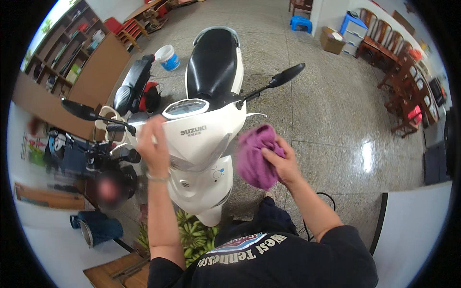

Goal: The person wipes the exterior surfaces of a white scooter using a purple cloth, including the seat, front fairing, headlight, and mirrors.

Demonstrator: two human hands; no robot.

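A white Suzuki motor scooter (201,144) stands in front of me, its front end nearest, with a black seat (213,61) behind. My right hand (286,163) grips a bunched purple cloth (258,156) just to the right of the front panel. My left hand (154,144), blurred, is raised at the left side of the front panel, below the instrument cluster (186,107); its fingers look partly bent, and whether it touches the scooter is unclear. Black mirrors stick out at the left (80,109) and the right (287,75).
Green bananas (194,234) lie on the floor below the scooter's front. Another two-wheeler (135,86) and a white bucket (167,57) stand to the left. A black cable (333,201) runs by my right arm. Wooden chairs (407,90) line the right side.
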